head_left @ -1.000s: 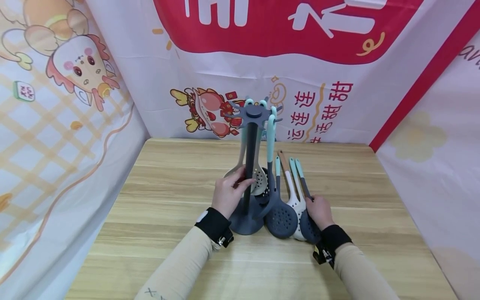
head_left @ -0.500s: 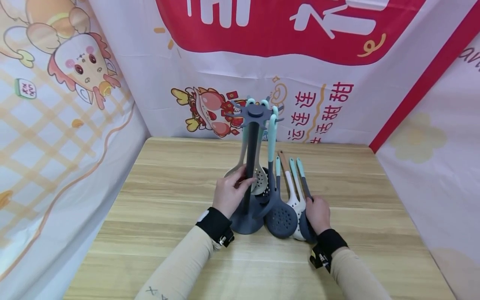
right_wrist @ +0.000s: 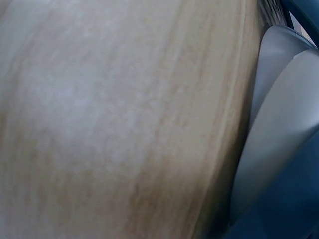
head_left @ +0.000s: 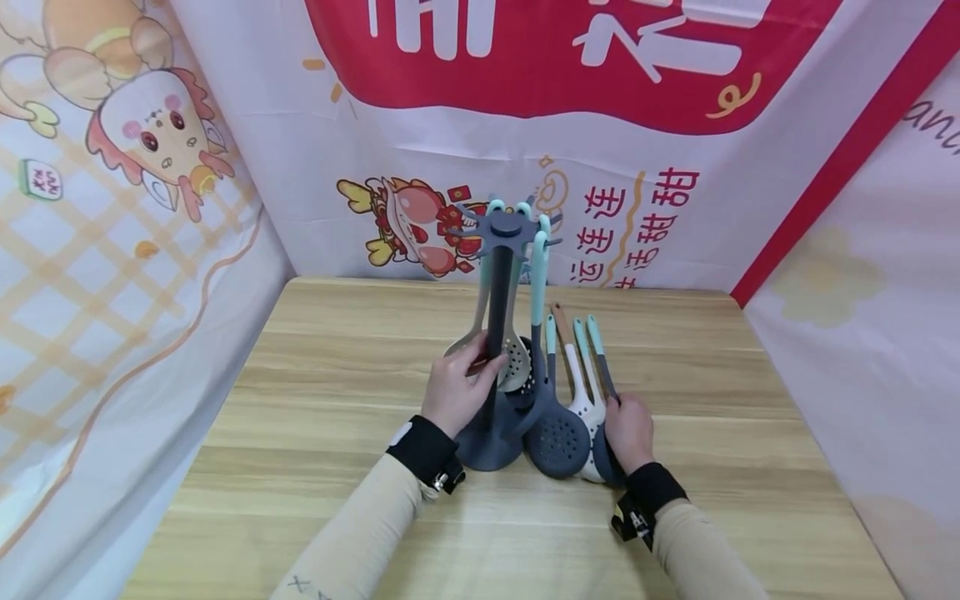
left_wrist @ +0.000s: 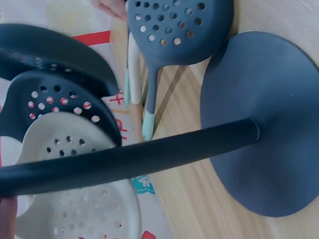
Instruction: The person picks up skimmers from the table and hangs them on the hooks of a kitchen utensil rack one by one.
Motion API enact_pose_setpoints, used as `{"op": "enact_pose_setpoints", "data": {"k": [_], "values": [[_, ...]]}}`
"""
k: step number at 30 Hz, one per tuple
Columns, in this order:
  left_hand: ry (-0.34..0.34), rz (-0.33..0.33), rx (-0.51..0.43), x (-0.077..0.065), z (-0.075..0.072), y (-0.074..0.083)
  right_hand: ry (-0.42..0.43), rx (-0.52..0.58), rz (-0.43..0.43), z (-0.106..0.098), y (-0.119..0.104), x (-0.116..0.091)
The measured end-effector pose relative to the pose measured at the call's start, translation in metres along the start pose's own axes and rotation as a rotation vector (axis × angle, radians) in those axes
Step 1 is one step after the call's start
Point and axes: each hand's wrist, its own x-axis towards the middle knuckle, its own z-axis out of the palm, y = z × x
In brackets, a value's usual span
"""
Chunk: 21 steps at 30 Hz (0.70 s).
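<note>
My left hand (head_left: 462,379) grips the dark pole (head_left: 498,300) of a utensil stand, whose round base (left_wrist: 264,124) rests on the table. Turquoise-handled utensils hang from its hooked top (head_left: 506,225), among them a pale slotted spoon (head_left: 516,367) and dark utensils behind it. My right hand (head_left: 630,432) holds a dark-grey slotted spoon (head_left: 603,358) by its neck; the hand partly covers its head. Directly left of that lie white utensils (head_left: 585,396), one with a brown handle, then a dark skimmer (head_left: 558,442) close to the base.
The wood-grain table (head_left: 352,367) reaches back to a printed cloth backdrop (head_left: 420,142). Patterned cloth (head_left: 217,317) also hangs along the left side, and a pale cloth (head_left: 862,350) along the right. In the right wrist view, bare tabletop (right_wrist: 109,124) lies beside pale utensil heads (right_wrist: 279,119).
My right hand and wrist have shifted slightly left, and less of the slotted spoon's head shows beside them. My left hand keeps its grip on the pole.
</note>
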Motion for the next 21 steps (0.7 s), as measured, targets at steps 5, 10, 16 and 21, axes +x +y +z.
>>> {"op": "enact_pose_setpoints", "data": {"k": [5, 10, 16, 21], "values": [[-0.088, 0.007, -0.099, 0.005, -0.007, 0.0, -0.017, -0.003, -0.001, 0.0, 0.0, -0.002], [-0.197, -0.013, -0.231, 0.01, -0.014, 0.0, -0.038, -0.005, 0.009, 0.001, -0.001, -0.003], [-0.289, -0.028, -0.268, 0.018, -0.02, 0.005, -0.023, 0.0, 0.001, 0.0, -0.001, -0.004], [-0.287, 0.001, -0.195, 0.021, -0.022, 0.006, 0.001, 0.011, -0.003, 0.0, -0.002, -0.004]]}}
